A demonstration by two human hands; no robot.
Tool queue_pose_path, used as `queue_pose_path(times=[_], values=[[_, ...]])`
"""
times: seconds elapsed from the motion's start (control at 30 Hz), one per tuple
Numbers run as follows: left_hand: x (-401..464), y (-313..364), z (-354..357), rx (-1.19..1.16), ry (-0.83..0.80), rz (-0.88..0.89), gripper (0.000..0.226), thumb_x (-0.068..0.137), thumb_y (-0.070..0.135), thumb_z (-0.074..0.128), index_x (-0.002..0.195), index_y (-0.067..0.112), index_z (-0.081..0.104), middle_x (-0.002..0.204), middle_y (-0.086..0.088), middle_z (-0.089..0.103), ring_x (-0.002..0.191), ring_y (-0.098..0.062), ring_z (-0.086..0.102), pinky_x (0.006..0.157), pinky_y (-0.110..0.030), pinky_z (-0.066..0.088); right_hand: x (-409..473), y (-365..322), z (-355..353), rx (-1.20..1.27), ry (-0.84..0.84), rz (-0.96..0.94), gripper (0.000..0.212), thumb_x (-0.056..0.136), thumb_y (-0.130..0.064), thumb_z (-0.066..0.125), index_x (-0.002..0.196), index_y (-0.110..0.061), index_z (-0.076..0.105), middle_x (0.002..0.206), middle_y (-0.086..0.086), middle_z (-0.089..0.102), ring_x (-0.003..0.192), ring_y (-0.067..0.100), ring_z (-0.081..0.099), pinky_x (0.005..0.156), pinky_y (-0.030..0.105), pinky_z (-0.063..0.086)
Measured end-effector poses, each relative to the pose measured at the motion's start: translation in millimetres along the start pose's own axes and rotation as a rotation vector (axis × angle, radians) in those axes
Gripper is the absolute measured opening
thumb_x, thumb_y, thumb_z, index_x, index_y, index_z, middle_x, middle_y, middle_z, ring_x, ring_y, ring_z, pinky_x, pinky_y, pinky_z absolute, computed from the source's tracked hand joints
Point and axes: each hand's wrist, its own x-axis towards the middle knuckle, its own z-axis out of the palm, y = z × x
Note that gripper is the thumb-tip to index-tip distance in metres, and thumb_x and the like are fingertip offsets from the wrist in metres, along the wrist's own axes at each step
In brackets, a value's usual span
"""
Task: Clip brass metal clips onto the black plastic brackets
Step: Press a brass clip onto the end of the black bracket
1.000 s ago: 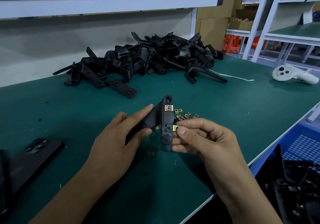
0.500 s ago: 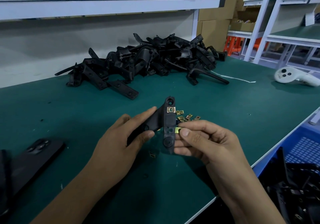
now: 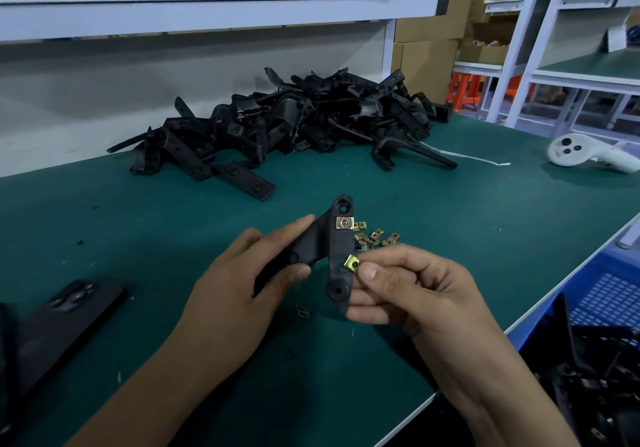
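Seen from our head camera: over the green workbench (image 3: 104, 225), our left hand (image 3: 239, 291) grips a black plastic bracket (image 3: 337, 256) by its side arm, thumb and fingers curled round it. One brass clip (image 3: 345, 223) already sits near the bracket's upper end. Our right hand (image 3: 415, 291) pinches a second brass clip (image 3: 352, 264) at the bracket's right edge. Loose clips (image 3: 375, 237) lie just behind; a heap of brackets (image 3: 294, 124) waits farther back. A white controller (image 3: 585, 152) rests at right.
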Motion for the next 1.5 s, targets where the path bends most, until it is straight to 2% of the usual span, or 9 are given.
queue_pose_path(times=[0.17,0.3,0.43,0.63,0.9,1.0,1.23,1.4,1.5], values=[[0.0,-1.0,-0.9,-0.063,0.033,-0.005,0.055,0.089,0.058,0.056,0.142,0.064,0.046,0.107,0.01,0.061,0.107,-0.009,0.06,0.094,-0.02,0.046,2.1,0.6,-0.2,0.032,0.018,-0.045,0.016,0.079,-0.016,0.078,0.092,-0.005,0.078,0.091,0.028,0.075,0.078,0.032,0.077,0.068,0.032,0.062],[-1.2,0.2,0.2,-0.071,0.007,-0.008,0.054,0.089,0.059,0.055,0.141,0.068,0.044,0.103,0.012,0.058,0.104,-0.01,0.061,0.092,-0.027,0.049,2.2,2.1,-1.3,0.002,0.003,-0.065,0.017,0.081,-0.015,0.077,0.094,-0.004,0.077,0.089,0.027,0.075,0.077,0.031,0.076,0.07,0.034,0.062],[-0.5,-1.5,-0.6,-0.06,0.005,-0.016,0.054,0.088,0.061,0.054,0.141,0.069,0.042,0.097,0.011,0.053,0.096,-0.012,0.058,0.082,-0.022,0.044,3.0,4.5,-0.7,-0.037,0.029,-0.094,0.019,0.077,-0.017,0.078,0.092,-0.004,0.078,0.086,0.027,0.075,0.076,0.032,0.076,0.069,0.034,0.062],[-1.0,-1.2,-1.7,-0.051,-0.009,-0.03,0.056,0.087,0.061,0.054,0.141,0.069,0.042,0.095,0.009,0.053,0.094,-0.013,0.058,0.082,-0.023,0.045,1.4,4.8,-0.1,-0.098,0.007,-0.116,0.021,0.076,-0.017,0.08,0.092,-0.002,0.079,0.084,0.028,0.074,0.075,0.032,0.076,0.068,0.033,0.062],[-1.7,9.5,-2.7,-0.226,-0.1,0.033,0.055,0.09,0.042,0.064,0.141,0.056,0.054,0.092,0.004,0.053,0.091,-0.02,0.058,0.081,-0.016,0.043,-4.0,-5.2,-5.8,-0.016,-0.166,0.031,0.027,0.074,-0.02,0.086,0.094,-0.002,0.08,0.09,0.029,0.075,0.076,0.03,0.077,0.066,0.031,0.062],[-1.5,9.7,-3.4,-0.184,-0.083,0.047,0.055,0.089,0.046,0.062,0.141,0.059,0.052,0.091,0.004,0.051,0.09,-0.02,0.057,0.078,-0.017,0.043,-3.4,-5.7,-7.6,-0.006,-0.181,0.069,0.04,0.068,-0.027,0.094,0.095,-0.001,0.079,0.092,0.031,0.074,0.078,0.033,0.078,0.067,0.032,0.063],[-1.9,8.3,-4.2,-0.03,-0.01,0.082,0.05,0.095,0.055,0.062,0.14,0.067,0.045,0.094,0.016,0.051,0.091,-0.009,0.057,0.077,-0.015,0.041,1.2,-2.9,-9.0,-0.01,-0.177,0.104,0.046,0.059,-0.028,0.1,0.089,0.0,0.079,0.089,0.032,0.074,0.076,0.034,0.078,0.064,0.033,0.063],[-2.8,15.6,1.1,0.014,-0.01,0.163,0.054,0.096,0.046,0.064,0.143,0.064,0.044,0.095,0.013,0.05,0.088,-0.014,0.059,0.078,-0.032,0.052,1.6,-1.4,-9.6,0.012,-0.167,0.135,0.049,0.051,-0.024,0.104,0.082,0.001,0.076,0.08,0.034,0.07,0.069,0.035,0.075,0.061,0.037,0.063],[-2.6,13.9,0.6,0.044,0.0,0.16,0.058,0.091,0.046,0.062,0.142,0.067,0.043,0.096,0.014,0.05,0.088,-0.012,0.059,0.078,-0.029,0.051,3.5,0.7,-8.5,0.027,-0.165,0.148,0.045,0.061,-0.021,0.1,0.089,0.003,0.073,0.085,0.036,0.069,0.075,0.038,0.075,0.065,0.042,0.063]])
